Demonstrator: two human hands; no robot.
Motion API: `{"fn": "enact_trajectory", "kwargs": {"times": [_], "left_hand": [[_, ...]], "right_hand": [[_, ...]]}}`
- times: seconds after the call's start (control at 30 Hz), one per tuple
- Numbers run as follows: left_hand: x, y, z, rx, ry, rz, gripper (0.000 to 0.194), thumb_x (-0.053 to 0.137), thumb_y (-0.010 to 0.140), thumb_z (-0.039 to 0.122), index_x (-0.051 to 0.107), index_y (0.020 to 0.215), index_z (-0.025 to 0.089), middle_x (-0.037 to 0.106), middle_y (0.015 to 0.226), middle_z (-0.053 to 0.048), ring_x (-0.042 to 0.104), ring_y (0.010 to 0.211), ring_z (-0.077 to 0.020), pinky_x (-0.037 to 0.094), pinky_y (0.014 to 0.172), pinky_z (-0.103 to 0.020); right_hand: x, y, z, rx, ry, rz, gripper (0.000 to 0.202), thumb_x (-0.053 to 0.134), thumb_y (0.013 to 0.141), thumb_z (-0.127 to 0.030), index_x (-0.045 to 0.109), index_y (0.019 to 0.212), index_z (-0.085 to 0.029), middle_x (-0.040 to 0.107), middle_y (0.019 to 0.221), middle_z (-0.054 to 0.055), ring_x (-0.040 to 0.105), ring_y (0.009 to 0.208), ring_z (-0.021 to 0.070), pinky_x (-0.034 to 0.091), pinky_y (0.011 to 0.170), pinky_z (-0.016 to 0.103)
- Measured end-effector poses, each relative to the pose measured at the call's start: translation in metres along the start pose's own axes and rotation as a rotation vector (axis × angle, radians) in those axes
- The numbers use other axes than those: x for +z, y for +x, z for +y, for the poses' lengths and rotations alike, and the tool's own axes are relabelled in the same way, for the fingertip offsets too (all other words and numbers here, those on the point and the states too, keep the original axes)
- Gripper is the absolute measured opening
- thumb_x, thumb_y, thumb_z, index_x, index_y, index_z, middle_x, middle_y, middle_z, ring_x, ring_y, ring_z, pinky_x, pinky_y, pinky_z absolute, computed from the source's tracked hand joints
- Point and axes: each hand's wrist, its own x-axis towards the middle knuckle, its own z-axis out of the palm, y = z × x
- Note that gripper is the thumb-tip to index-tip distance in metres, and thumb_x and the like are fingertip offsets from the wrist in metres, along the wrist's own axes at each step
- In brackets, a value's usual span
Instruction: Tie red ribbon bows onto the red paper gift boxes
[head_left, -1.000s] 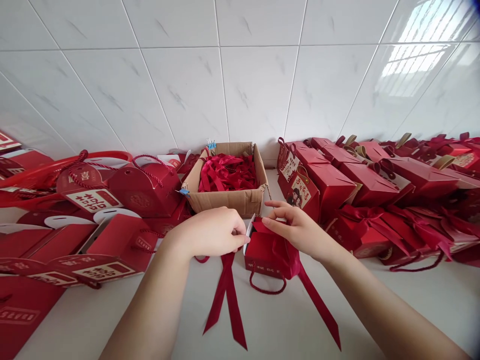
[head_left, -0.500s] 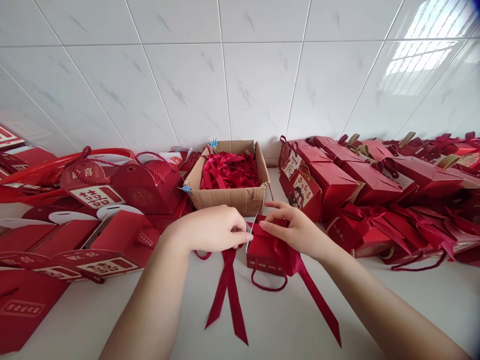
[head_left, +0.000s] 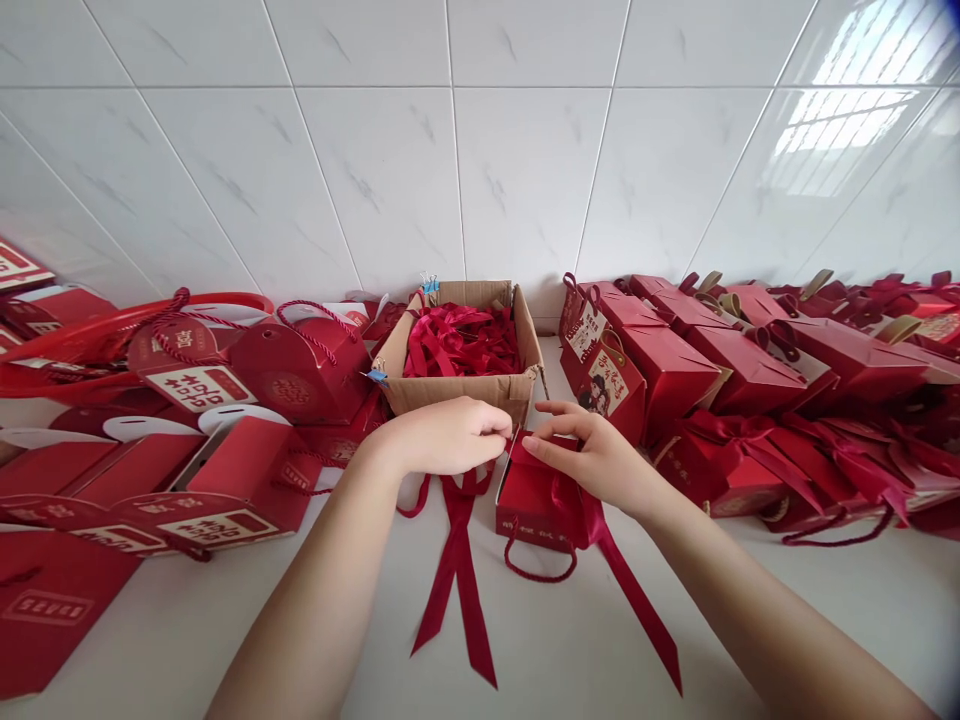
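A small red gift box (head_left: 525, 490) with a rope handle lies tipped on the white table in front of me. My left hand (head_left: 469, 435) has its fingers curled at the box's left end, pinching the edge of its flap; the thumb is hidden. Across the top of the box, my right hand (head_left: 589, 455) grips with the thumb on the red panel and fingers bent toward the far side. A dark red ribbon bow (head_left: 581, 515) sits under the right hand, its tail trailing toward me. Beside the box, another ribbon (head_left: 457, 570) lies below my left hand.
Behind my hands stands a cardboard box (head_left: 457, 395) full of red ribbons, with blue binder clips (head_left: 430, 285) on its rim. Red gift boxes (head_left: 262, 470) crowd the left side. Rows of more boxes (head_left: 667, 360) fill the right. A tiled wall (head_left: 525, 180) rises behind.
My left hand has moved slightly up and right along the box's end, and the flap's white edge shows less. The right hand stays in place on the box.
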Motion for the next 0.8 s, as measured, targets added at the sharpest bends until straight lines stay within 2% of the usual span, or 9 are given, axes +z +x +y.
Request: {"fn": "enact_trajectory", "kwargs": {"times": [0.07,0.13,0.23,0.33,0.43,0.53,0.63,0.7,0.8], "left_hand": [[-0.006,-0.002,-0.005,0.023,-0.107,0.043,0.021,0.044,0.08,0.029,0.047,0.062,0.019,0.054,0.063,0.002,0.046,0.055,-0.0129,0.032,0.053,-0.026],[-0.014,-0.007,-0.011,0.074,-0.269,0.149,0.02,0.046,0.081,0.028,0.054,0.066,0.019,0.062,0.07,0.001,0.054,0.066,-0.0144,0.04,0.062,-0.025],[-0.026,-0.018,-0.018,0.223,-0.604,0.498,0.014,0.051,0.079,0.023,0.06,0.071,0.017,0.063,0.073,-0.001,0.059,0.077,-0.0161,0.045,0.074,-0.027],[-0.033,-0.03,-0.019,0.295,-0.973,0.764,0.011,0.052,0.077,0.017,0.06,0.07,0.017,0.063,0.076,-0.001,0.06,0.079,-0.016,0.047,0.071,-0.027],[-0.035,-0.039,-0.011,0.338,-1.183,0.822,0.017,0.047,0.08,0.013,0.058,0.067,0.017,0.067,0.08,-0.002,0.062,0.093,-0.0187,0.049,0.076,-0.029],[-0.033,-0.043,-0.004,0.445,-1.275,0.8,0.019,0.047,0.081,0.011,0.058,0.067,0.016,0.071,0.078,-0.003,0.062,0.102,-0.0212,0.049,0.088,-0.037],[-0.032,-0.044,-0.001,0.489,-1.311,0.781,0.021,0.046,0.081,0.01,0.061,0.067,0.015,0.071,0.073,-0.002,0.065,0.098,-0.0216,0.049,0.089,-0.04],[-0.033,-0.044,-0.001,0.486,-1.301,0.827,0.023,0.046,0.081,0.011,0.064,0.067,0.014,0.07,0.071,-0.002,0.067,0.089,-0.0204,0.053,0.08,-0.036],[-0.035,-0.047,-0.002,0.477,-1.279,0.915,0.028,0.044,0.08,0.01,0.066,0.064,0.015,0.067,0.067,-0.002,0.066,0.074,-0.0166,0.053,0.064,-0.029]], "right_hand": [[-0.007,0.0,-0.001,-0.011,-0.006,0.014,0.026,0.057,0.085,-0.046,0.068,0.087,-0.023,0.065,0.113,0.007,0.048,0.125,0.0273,0.042,0.095,0.039],[-0.02,-0.002,-0.002,-0.007,-0.058,0.059,0.031,0.056,0.085,-0.048,0.064,0.105,-0.024,0.063,0.117,0.006,0.057,0.111,0.0261,0.046,0.087,0.039],[-0.046,-0.008,0.0,0.028,-0.282,0.131,0.025,0.056,0.085,-0.04,0.062,0.105,-0.025,0.065,0.113,0.006,0.062,0.096,0.0249,0.047,0.084,0.041],[-0.067,-0.016,0.005,0.096,-0.429,-0.002,0.016,0.058,0.082,-0.027,0.066,0.096,-0.026,0.07,0.099,0.006,0.064,0.088,0.0246,0.049,0.078,0.039],[-0.073,-0.022,0.011,0.113,-0.378,-0.214,0.031,0.073,0.069,-0.03,0.068,0.099,-0.026,0.071,0.096,0.007,0.066,0.082,0.0238,0.05,0.068,0.033],[-0.064,-0.022,0.015,0.105,-0.3,-0.26,0.047,0.081,0.059,-0.035,0.067,0.103,-0.025,0.071,0.094,0.008,0.066,0.077,0.0228,0.049,0.06,0.028],[-0.053,-0.016,0.013,0.136,-0.337,-0.289,0.052,0.073,0.069,-0.029,0.057,0.119,-0.024,0.071,0.093,0.007,0.066,0.078,0.0218,0.048,0.06,0.027],[-0.051,-0.014,0.008,0.146,-0.39,-0.307,0.054,0.062,0.075,-0.021,0.05,0.127,-0.023,0.07,0.091,0.006,0.064,0.076,0.0201,0.048,0.062,0.027],[-0.058,-0.015,0.001,0.125,-0.432,-0.289,0.049,0.053,0.079,-0.016,0.046,0.127,-0.023,0.067,0.084,0.003,0.061,0.071,0.017,0.046,0.061,0.026]]}}
